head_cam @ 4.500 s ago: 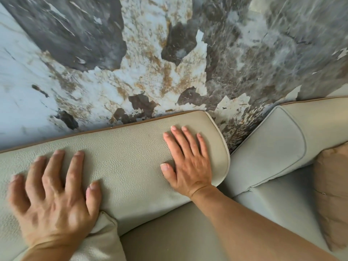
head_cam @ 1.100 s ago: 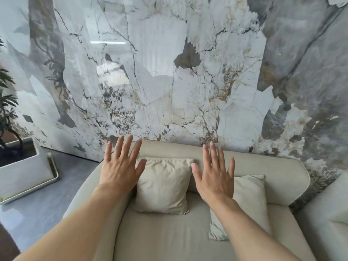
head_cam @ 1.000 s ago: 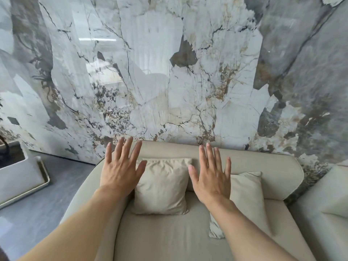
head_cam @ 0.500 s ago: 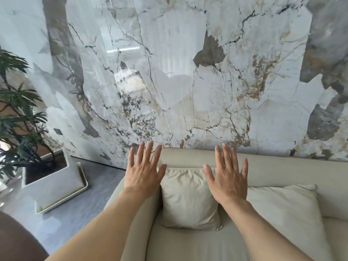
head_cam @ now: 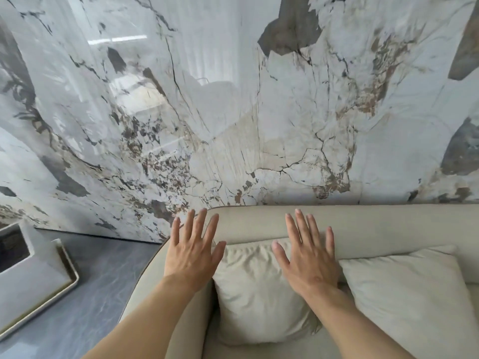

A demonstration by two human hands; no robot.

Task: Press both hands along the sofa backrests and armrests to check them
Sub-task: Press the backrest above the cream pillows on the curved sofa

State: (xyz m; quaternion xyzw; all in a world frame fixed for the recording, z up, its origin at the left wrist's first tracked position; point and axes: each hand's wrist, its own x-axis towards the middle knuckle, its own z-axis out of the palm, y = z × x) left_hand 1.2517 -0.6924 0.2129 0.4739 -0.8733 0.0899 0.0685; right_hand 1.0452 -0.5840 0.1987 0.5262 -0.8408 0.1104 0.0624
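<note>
I take the backrest point(head_cam: 363, 229) as my landmark: its long axis runs left to right along the foot of the marble wall point(head_cam: 233, 112), directly ahead of both hands. My left hand point(head_cam: 193, 251) is spread flat with nothing in it, sitting over the rounded corner where the backrest bends down into the armrest point(head_cam: 153, 288). My right hand point(head_cam: 307, 255) is equally flat and empty, fingertips lying over the backrest's front face, palm above the small cushion point(head_cam: 259, 294) propped against it. I cannot tell whether either palm is pressing yet. A 2nd cushion point(head_cam: 404, 301) leans further right. I judge the left hand nearer the armrest, so it should lead there.
</note>
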